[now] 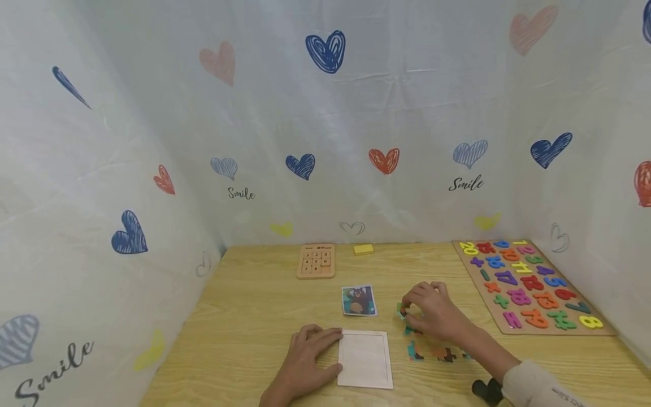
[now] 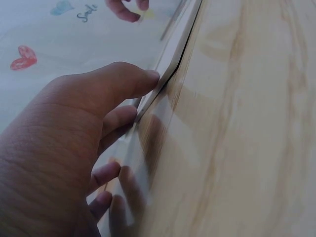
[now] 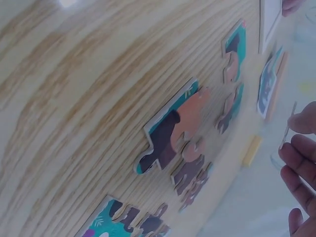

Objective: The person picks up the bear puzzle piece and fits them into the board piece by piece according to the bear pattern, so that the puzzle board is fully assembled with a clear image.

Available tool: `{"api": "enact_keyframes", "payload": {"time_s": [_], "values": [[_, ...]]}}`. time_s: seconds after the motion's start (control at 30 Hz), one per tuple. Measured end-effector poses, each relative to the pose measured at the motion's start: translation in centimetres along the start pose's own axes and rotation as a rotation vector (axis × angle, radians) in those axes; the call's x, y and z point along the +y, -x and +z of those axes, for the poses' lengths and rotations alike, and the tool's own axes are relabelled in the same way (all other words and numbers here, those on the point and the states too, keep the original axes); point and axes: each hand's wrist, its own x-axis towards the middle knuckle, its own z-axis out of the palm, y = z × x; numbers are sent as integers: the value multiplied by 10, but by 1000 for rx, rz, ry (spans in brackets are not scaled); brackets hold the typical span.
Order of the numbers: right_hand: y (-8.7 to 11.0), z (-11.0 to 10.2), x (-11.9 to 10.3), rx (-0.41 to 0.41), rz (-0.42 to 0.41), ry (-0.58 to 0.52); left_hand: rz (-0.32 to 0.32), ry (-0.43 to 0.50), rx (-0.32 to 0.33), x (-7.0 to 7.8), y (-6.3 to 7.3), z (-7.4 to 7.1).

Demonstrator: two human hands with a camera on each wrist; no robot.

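My left hand (image 1: 307, 362) rests at the left side of a white square puzzle tray (image 1: 363, 359), its fingertips at the upper corner and its thumb on the edge. In the left wrist view, the thumb (image 2: 143, 81) lies against the tray's rim. My right hand (image 1: 432, 311) pinches a thin puzzle piece (image 3: 290, 123) between thumb and fingers, raised off the table and seen edge-on in the right wrist view. Below that hand lie several loose jigsaw pieces (image 3: 168, 138) in teal, brown and orange, partly hidden by it in the head view.
Behind the tray lies a bear picture card (image 1: 358, 299). Farther back are a wooden number slide puzzle (image 1: 316, 263) and a yellow block (image 1: 363, 249). A board of coloured numbers (image 1: 534, 288) lies at the right. Near the right sleeve is a black object (image 1: 487, 391).
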Motion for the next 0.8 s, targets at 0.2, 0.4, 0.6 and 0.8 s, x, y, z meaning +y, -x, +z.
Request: {"api": "enact_keyframes", "payload": {"time_s": [0.2,0.4,0.6,0.8], "values": [[-3,1,-6,13,-11,11,-11,24,-17,-1,0,-1],[-4,2,-13,18,-34,-8,-8,20,-16,-2,0,1],[-6,4,-19,28,-76,-9,-10,12,-20,-2,0,1],[-7,6,-25,30,-108,-33,-12,-1,-22,-1,0,1]]}}
